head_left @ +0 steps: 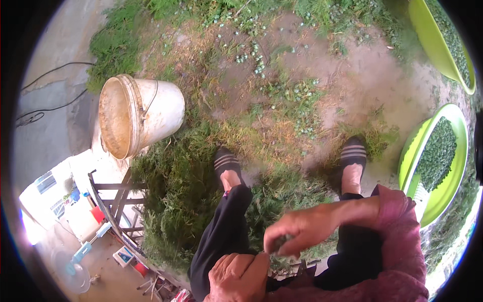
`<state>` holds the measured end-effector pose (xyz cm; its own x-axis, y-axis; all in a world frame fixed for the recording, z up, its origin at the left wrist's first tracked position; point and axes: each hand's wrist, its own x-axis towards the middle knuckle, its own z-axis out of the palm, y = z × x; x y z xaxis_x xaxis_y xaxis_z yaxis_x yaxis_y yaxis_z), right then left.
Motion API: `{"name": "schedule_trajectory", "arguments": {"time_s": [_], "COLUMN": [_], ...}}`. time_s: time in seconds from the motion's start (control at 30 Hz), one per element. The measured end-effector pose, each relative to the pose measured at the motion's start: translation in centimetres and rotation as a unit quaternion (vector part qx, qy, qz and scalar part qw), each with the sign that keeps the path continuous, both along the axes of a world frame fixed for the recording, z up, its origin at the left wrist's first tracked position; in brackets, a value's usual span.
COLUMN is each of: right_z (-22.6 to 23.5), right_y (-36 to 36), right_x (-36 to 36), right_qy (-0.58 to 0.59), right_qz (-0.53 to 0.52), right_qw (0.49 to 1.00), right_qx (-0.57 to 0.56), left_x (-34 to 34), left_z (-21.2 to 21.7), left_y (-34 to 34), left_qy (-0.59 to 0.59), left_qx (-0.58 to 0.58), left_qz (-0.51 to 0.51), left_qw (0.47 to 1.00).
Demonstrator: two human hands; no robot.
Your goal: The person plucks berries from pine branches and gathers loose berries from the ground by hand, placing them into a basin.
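My right hand [304,227] is above my lap, fingers curled around a small dark greenish clump, too blurred to name. Just below and to its left, my left hand [239,276] is closed, knuckles up, and its fingers hide whatever they hold. The two hands nearly meet at the fingertips. Beneath them and between my legs lies a heap of cut green conifer-like sprigs [173,201]. To my right stands a lime-green basin [458,176] with many small blue-green pieces [436,156], and a white slotted piece [421,199] at its near side.
A dirty white bucket [163,108] lies on its side at left, mouth leftward. Another lime-green basin [435,43] of green pieces stands far right. Loose sprigs and green bits litter the ground [347,70]. A dark frame [121,201], a fan [70,269] and a black cable [55,105] are at left.
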<state>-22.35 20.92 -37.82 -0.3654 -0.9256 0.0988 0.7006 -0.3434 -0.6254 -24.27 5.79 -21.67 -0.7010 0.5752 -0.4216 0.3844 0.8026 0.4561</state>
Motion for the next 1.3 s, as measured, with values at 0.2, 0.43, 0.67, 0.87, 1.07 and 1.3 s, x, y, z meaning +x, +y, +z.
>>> {"name": "schedule_trajectory", "arguments": {"time_s": [0.2, 0.43, 0.67, 0.87, 1.07, 1.3], "right_z": [0.4, 1.2, 0.6, 0.7, 3.5, 5.0], "right_y": [1.3, 1.1, 0.9, 0.2, -1.5, -1.1], "right_x": [-1.2, -1.7, -0.8, 0.6, 1.1, -0.1], "right_qy": [0.058, 0.041, -0.064, -0.360, -0.171, -0.123], "right_qz": [-0.057, 0.048, 0.014, -0.082, -0.122, -0.191], "right_qw": [0.991, 0.995, 0.997, 0.928, 0.974, 0.971], "right_qx": [0.110, 0.074, 0.029, -0.049, 0.083, -0.071], "left_x": [-0.5, -0.1, 0.0, -0.1, 0.0, 0.0], "left_z": [0.0, -0.6, -0.5, -0.3, -1.2, -0.8], "left_y": [1.0, 1.1, 1.5, 1.6, 2.0, 2.3], "left_qy": [0.008, 0.001, -0.020, -0.004, 0.028, 0.074], "left_qx": [-0.004, 0.013, 0.006, -0.008, 0.018, 0.026], "left_qz": [0.032, 0.010, 0.000, 0.020, 0.020, 0.016], "left_qw": [0.999, 1.000, 1.000, 1.000, 0.999, 0.997]}}
